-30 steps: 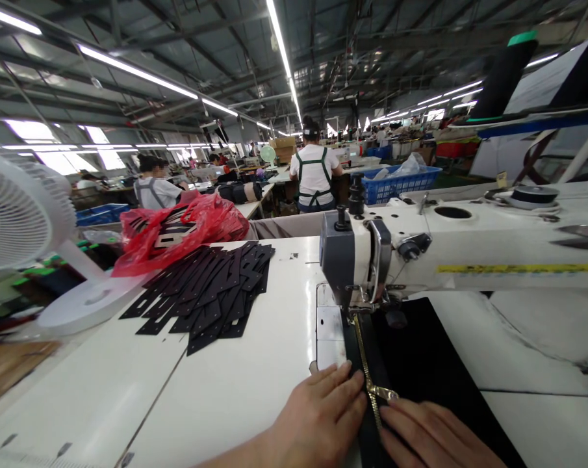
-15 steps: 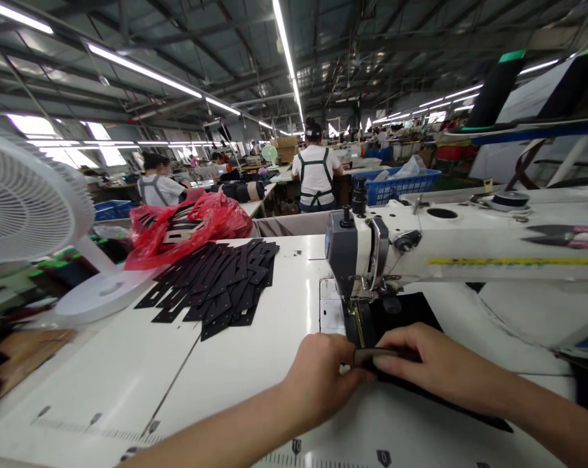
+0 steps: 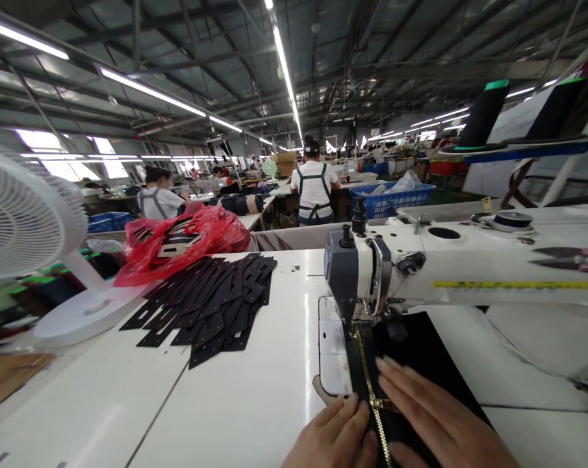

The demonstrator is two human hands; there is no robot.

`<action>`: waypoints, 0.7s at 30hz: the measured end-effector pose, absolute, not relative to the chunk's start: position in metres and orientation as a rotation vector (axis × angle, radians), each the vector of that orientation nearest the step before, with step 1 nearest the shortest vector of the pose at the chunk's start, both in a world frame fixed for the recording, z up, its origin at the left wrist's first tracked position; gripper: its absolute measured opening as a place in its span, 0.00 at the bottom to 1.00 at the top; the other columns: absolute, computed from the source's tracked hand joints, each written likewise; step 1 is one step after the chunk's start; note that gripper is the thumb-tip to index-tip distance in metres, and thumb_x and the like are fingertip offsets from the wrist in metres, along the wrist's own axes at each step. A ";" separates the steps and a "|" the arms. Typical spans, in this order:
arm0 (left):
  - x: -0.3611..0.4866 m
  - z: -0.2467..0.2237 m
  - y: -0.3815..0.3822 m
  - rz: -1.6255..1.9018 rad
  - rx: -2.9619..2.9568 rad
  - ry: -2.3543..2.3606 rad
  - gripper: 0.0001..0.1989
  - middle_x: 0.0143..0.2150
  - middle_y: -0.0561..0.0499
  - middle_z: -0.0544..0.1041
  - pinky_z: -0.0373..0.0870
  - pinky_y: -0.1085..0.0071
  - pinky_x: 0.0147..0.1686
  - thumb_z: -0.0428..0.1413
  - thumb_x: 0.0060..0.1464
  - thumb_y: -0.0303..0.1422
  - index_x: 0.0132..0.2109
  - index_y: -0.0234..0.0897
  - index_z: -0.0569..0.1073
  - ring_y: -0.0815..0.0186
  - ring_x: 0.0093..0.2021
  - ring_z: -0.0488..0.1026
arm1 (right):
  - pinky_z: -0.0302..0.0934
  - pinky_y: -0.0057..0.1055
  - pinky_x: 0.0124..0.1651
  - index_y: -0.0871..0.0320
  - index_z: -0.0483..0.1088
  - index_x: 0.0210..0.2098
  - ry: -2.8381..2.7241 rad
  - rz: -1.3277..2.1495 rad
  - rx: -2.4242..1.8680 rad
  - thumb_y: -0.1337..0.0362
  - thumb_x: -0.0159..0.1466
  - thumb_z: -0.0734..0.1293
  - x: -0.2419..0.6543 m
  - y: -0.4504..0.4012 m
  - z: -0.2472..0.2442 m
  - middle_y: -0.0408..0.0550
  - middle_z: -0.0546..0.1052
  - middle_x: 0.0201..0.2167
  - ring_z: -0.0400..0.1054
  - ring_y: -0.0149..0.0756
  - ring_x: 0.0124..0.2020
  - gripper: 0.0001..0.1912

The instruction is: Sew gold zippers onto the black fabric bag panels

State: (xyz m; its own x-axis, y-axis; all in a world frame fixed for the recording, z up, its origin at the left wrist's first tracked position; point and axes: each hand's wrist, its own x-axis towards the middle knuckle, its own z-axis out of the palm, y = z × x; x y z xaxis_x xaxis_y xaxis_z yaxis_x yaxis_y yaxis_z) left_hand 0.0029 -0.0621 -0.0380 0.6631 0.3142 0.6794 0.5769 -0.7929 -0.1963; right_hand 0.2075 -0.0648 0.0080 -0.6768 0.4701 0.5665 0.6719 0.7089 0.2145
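A black fabric piece (image 3: 420,344) lies under the head of a white sewing machine (image 3: 488,260). Along its left part runs a gold-toothed zipper (image 3: 366,367), with a gold slider (image 3: 382,403) near my fingers. My left hand (image 3: 335,435) rests on the zipper's left side, fingers laid flat side by side. To the right of the teeth, my right hand (image 3: 437,416) presses flat on the fabric, fingers extended, its thumb near the zipper. The needle area is partly hidden by the machine head.
Left of the machine, black punched strips (image 3: 216,305) lie in a pile beside a red plastic bag (image 3: 186,240) and a white fan (image 3: 64,260). Scissors (image 3: 566,259) rest on the machine arm. Behind are a blue basket (image 3: 396,198) and a person (image 3: 314,185).
Both hands have moved nearer to me and flattened onto the fabric from a pinching hold at its edge. More of the zipper and its slider now show. The view has shifted slightly.
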 end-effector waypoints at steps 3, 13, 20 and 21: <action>0.004 -0.050 -0.059 -0.960 -2.392 -0.663 0.08 0.39 0.48 0.78 0.71 0.71 0.50 0.49 0.61 0.25 0.37 0.34 0.73 0.67 0.41 0.77 | 0.69 0.32 0.43 0.67 0.69 0.50 -2.464 -0.707 -0.839 0.62 0.62 0.59 0.207 -0.050 -0.006 0.58 0.72 0.50 0.69 0.42 0.48 0.21; 0.002 -0.036 -0.054 -0.918 -2.435 -0.626 0.08 0.39 0.50 0.78 0.62 0.63 0.57 0.49 0.60 0.23 0.36 0.34 0.72 0.68 0.42 0.77 | 0.69 0.35 0.45 0.72 0.69 0.49 -2.573 -0.761 -0.860 0.67 0.60 0.58 0.208 -0.046 -0.016 0.63 0.69 0.52 0.66 0.46 0.51 0.21; -0.002 -0.028 -0.047 -0.912 -2.555 -0.677 0.09 0.41 0.47 0.78 0.66 0.62 0.55 0.48 0.60 0.23 0.37 0.33 0.72 0.64 0.45 0.75 | 0.68 0.36 0.47 0.73 0.67 0.51 -2.531 -0.631 -0.868 0.68 0.60 0.57 0.203 -0.036 -0.013 0.63 0.67 0.54 0.65 0.46 0.53 0.22; -0.002 -0.027 -0.046 -0.891 -2.578 -0.683 0.09 0.41 0.46 0.78 0.67 0.61 0.54 0.48 0.60 0.23 0.38 0.33 0.73 0.63 0.46 0.75 | 0.68 0.37 0.47 0.73 0.67 0.51 -2.525 -0.597 -0.881 0.69 0.60 0.57 0.203 -0.035 -0.013 0.63 0.67 0.54 0.64 0.46 0.53 0.22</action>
State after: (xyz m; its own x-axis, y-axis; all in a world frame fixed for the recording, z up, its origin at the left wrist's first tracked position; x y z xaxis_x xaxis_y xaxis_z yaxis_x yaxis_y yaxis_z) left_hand -0.0021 -0.0457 -0.0273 0.6897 0.3309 0.6440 0.5364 -0.8310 -0.1474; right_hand 0.2027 -0.0348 -0.0133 -0.7220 0.4838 0.4947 0.6540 0.7105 0.2597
